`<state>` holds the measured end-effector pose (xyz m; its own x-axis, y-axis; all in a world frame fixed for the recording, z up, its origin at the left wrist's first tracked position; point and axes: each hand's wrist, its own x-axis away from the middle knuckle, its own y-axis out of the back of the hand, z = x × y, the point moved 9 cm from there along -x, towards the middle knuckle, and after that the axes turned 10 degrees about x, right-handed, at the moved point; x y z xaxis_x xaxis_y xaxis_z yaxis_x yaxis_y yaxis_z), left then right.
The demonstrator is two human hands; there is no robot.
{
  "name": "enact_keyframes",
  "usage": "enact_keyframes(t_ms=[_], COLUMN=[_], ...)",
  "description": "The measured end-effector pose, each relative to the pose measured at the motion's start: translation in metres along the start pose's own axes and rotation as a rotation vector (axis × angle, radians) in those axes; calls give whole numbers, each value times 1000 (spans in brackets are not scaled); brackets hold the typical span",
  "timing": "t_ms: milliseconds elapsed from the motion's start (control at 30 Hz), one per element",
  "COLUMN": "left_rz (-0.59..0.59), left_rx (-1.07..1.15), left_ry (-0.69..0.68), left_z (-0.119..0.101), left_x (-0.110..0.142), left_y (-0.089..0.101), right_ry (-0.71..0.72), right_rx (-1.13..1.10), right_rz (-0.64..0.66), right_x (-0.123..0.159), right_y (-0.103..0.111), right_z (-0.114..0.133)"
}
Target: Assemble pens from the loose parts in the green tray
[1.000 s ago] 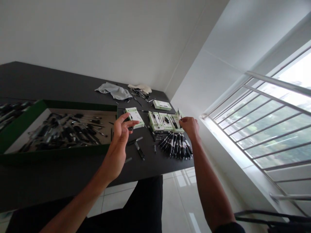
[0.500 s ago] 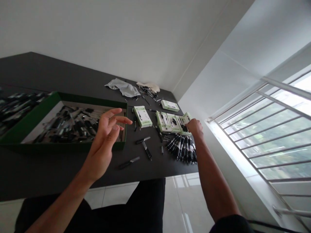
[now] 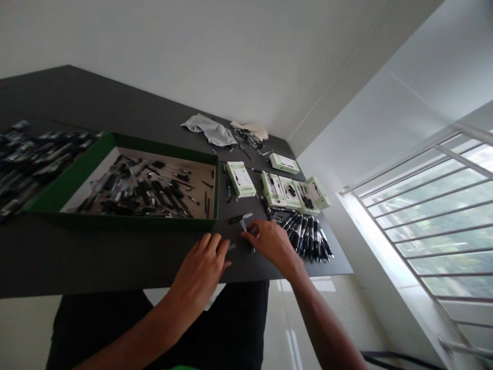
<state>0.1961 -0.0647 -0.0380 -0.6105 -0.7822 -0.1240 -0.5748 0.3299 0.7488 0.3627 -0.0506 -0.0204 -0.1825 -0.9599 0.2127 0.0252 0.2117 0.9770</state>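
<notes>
My left hand [image 3: 204, 264] is low over the front of the dark table, fingers curled down around a pen [image 3: 231, 247] whose clear end sticks out past the fingertips; the rest is hidden. My right hand [image 3: 267, 241] pinches another pen [image 3: 243, 225] lying on the table, thumb and forefinger at its middle. Just beyond it is a black-and-clear pen [image 3: 239, 218]. A fan of black pens [image 3: 310, 236] lies to the right of my right hand. Behind the fan stands an opened green-and-white pen box [image 3: 290, 192], with its flap out and small black parts on it.
A green tray [image 3: 162, 222] full of loose pens and parts sits to the left, a heap of pens [image 3: 42, 159] beyond it. Two more pen boxes [image 3: 241, 180] [image 3: 284, 163] stand behind. Grey cloth [image 3: 210, 128] and cream cloth [image 3: 252, 129] lie near the wall.
My right hand has left the opened box and come left and nearer to a pen on the table. My left hand has lowered from the air onto another pen. The view has shifted left.
</notes>
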Motion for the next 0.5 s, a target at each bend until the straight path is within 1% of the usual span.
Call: enact_keyframes(t_ms=[67, 133, 200, 267, 367, 433, 500], left_rz=[-11, -37, -73, -120, -220, -269, -303], left_rx=[5, 53, 109, 216, 495, 665, 767], left_ry=[0, -21, -48, -80, -122, -110, -68], left_z=[2, 1, -3, -9, -14, -9, 0], left_x=[-5, -7, -5, -1, 4, 6, 7], left_y=[-11, -9, 2, 19, 51, 67, 79], right_ry=[-18, -11, 4, -11, -69, -102, -107], right_rx=[6, -7, -27, -26, -6, 10, 23], right_rz=[-55, -155, -248, -292, -306, -293, -257], right_x=[-6, -19, -40, -67, -102, -116, -123], right_y=[14, 36, 57, 71, 78, 74, 66], right_z=[-5, -8, -10, -15, -30, -40, -46])
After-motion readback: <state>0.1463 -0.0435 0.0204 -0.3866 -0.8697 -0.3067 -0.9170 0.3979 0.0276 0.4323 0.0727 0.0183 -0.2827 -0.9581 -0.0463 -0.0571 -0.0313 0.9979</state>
